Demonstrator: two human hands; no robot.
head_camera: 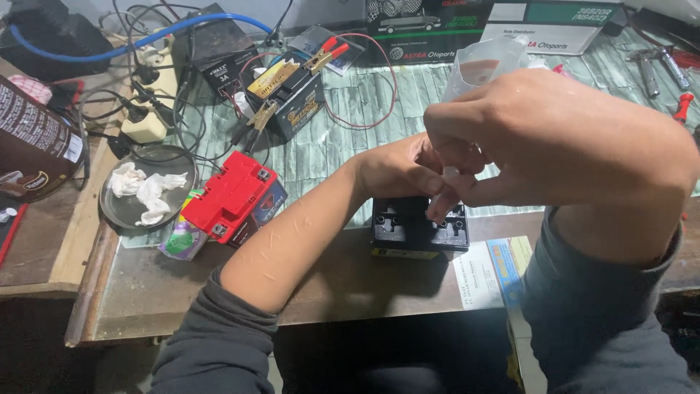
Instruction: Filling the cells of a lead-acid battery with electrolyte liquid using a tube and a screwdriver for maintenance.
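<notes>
Two hands meet over a black battery on the bench.

Far left of our left hand we see a dark can, then a round dish of crumpled tissue, a red battery and, further back, a battery with clips. Our left hand rests on the black battery's top, fingers curled; whether it grips anything we cannot tell. Our right hand presses against it, fingers pinched on a small white piece under a clear bottle. This hand hides much of the bottle and the battery's rear edge. A leaflet lies just below it; tools sit far right.
</notes>
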